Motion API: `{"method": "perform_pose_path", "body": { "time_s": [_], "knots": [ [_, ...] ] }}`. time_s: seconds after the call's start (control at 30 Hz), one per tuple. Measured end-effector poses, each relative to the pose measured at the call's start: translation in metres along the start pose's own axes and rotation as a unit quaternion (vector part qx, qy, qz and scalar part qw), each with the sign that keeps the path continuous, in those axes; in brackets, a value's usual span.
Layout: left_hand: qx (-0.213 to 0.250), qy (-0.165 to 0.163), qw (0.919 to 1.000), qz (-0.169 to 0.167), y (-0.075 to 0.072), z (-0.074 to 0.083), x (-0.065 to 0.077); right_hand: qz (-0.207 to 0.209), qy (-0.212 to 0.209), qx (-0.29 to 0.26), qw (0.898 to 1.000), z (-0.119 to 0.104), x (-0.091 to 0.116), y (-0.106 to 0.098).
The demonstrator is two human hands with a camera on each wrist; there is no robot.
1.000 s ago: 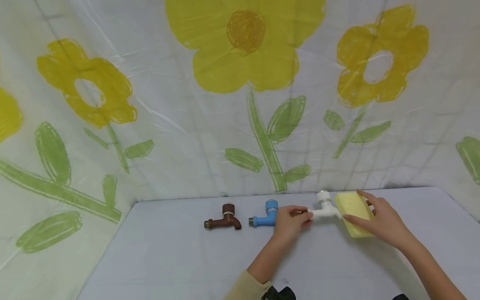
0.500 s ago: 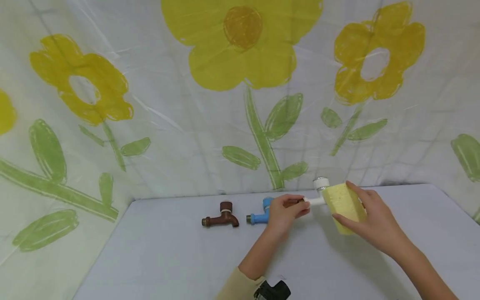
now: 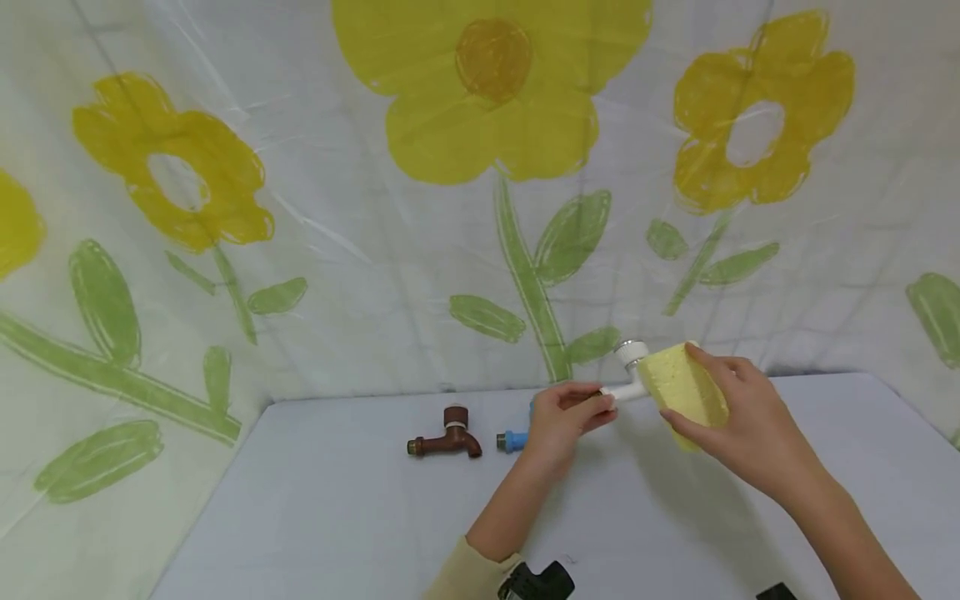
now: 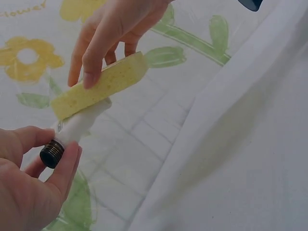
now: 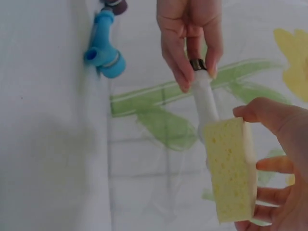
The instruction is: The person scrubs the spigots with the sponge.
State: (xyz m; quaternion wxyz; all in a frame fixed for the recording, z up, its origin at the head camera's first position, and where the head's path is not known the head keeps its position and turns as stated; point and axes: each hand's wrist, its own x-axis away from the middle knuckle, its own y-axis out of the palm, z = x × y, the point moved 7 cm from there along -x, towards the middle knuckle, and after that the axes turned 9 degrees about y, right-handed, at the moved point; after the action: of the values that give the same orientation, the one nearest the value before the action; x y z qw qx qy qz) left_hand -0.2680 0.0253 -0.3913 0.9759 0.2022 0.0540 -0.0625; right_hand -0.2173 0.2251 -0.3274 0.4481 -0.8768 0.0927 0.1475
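Note:
A white tap (image 3: 628, 388) with a white ringed knob hangs above the table, its threaded end pinched between the thumb and fingers of my left hand (image 3: 558, 421). My right hand (image 3: 757, 433) grips a yellow sponge (image 3: 686, 387) by its edges. In the left wrist view the sponge (image 4: 98, 86) lies along the tap's body (image 4: 82, 122) and covers part of it. The right wrist view shows the white tap (image 5: 206, 101) running from the left fingers to behind the sponge (image 5: 228, 168).
A brown tap (image 3: 444, 433) lies on the white table (image 3: 337, 500). Beside it is a blue tap (image 3: 514, 441), partly hidden behind my left hand. A wall sheet (image 3: 360, 250) printed with yellow flowers hangs right behind the table's back edge.
Both hands have risen and shifted left, lifting the white tap off the table and tilting its knob end upward. The sponge has moved left over the tap's spout side.

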Motion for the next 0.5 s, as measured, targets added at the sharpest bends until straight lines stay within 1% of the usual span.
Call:
{"method": "perform_pose_path", "body": {
  "time_s": [0.13, 0.2, 0.43, 0.5],
  "knots": [
    [-0.018, 0.007, 0.9998, 0.000, -0.005, 0.004, 0.002, 0.008, -0.029, 0.007, 1.000, -0.012, 0.004, 0.003],
    [-0.018, 0.007, 0.9998, -0.004, -0.007, 0.005, 0.002, 0.011, -0.038, 0.008, 0.999, -0.014, 0.005, 0.003],
    [-0.004, 0.019, 0.9994, -0.028, -0.006, 0.008, 0.002, 0.030, -0.031, 0.019, 0.999, -0.009, 0.008, -0.005],
    [0.000, 0.027, 0.9992, -0.030, -0.005, 0.009, 0.003, 0.040, -0.041, 0.020, 0.998, -0.010, 0.008, -0.006]
  ]
}}
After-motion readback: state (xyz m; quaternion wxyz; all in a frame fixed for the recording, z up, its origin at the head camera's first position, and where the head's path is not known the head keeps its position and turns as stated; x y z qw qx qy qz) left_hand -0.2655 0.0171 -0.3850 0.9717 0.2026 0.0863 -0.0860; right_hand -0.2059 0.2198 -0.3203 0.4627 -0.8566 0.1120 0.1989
